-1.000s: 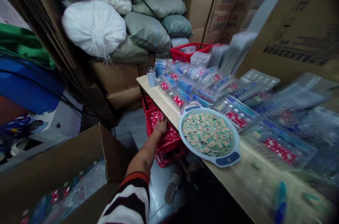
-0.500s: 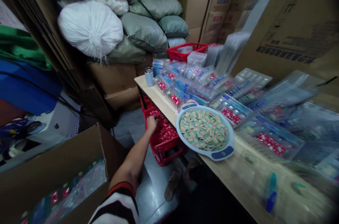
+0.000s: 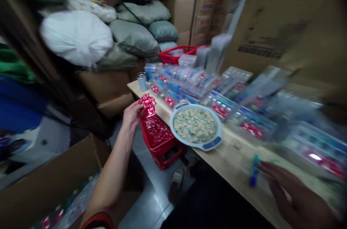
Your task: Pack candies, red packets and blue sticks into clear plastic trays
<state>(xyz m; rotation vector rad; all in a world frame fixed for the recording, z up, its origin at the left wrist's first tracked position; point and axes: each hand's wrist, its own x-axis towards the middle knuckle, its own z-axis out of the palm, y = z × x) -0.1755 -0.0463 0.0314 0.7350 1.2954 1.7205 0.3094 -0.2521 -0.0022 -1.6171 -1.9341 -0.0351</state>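
Note:
My left hand [image 3: 132, 115] is closed on a bunch of red pieces with white spots [image 3: 148, 104], raised above a red basket [image 3: 155, 151]. More of the same small red pieces [image 3: 156, 131] fill that basket, which stands beside the table. At the lower right my right hand [image 3: 295, 191] reaches in over the table, blurred, with its fingers stretched out. Its fingertips are at a small teal and blue object [image 3: 254, 171], pen-like in shape, lying on the table; whether they touch it I cannot tell. A pale blue bowl [image 3: 210, 145] holds many small green and tan pieces.
Clear plastic cases [image 3: 217, 104] with blue and red contents crowd the wooden table [image 3: 214, 162]. A blue-grey flask [image 3: 141, 81] stands at its far corner. An open carton [image 3: 62, 158] is at my left. Stuffed sacks [image 3: 132, 37] and stacked cartons [image 3: 184, 16] line the back.
My left hand has come up out of the red basket with a bunch of spotted red pieces. My right hand has come into view at the lower right. The view has shifted slightly.

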